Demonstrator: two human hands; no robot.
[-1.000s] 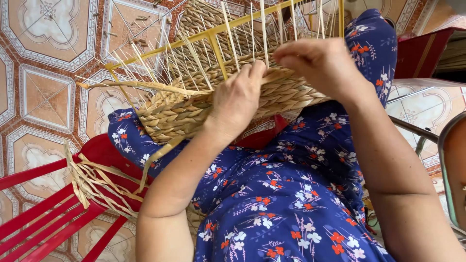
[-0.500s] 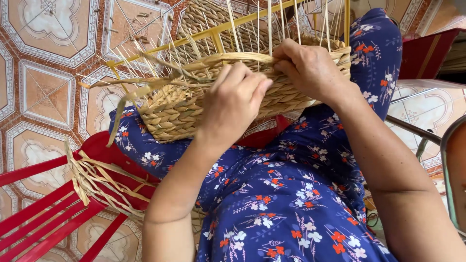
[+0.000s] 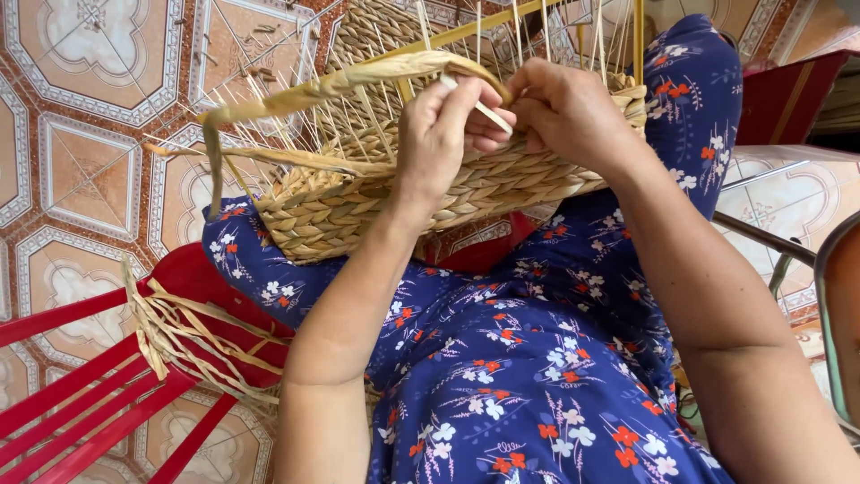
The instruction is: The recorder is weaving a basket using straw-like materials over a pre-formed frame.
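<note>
On the person's lap, propped against the knees, sits a half-woven basket of pale tan plaited straw [image 3: 376, 211], its braided wall finished low down and thin upright stakes of light reed [image 3: 358, 116] bristling above the rim. A thick twisted strand of yellowish-green straw [image 3: 331, 85] arcs from the basket's left side over to the hands, its loose end drooping at the left. The left hand [image 3: 443, 134] is closed on this strand at the rim, thumb and fingers pinched around it, with one pale stake crossing the fingertips. The right hand [image 3: 564, 112] is just beside it, touching it, its fingers curled and gripping the weave at the basket's top edge. Below the basket spreads a dark blue dress with red and white flowers [image 3: 528, 376]. At the lower left, a bundle of loose flat straw strips [image 3: 193, 336] lies over a red slatted plastic chair [image 3: 98, 385]. Beneath everything is a floor of ornate terracotta and cream patterned tiles [image 3: 81, 116].
</note>
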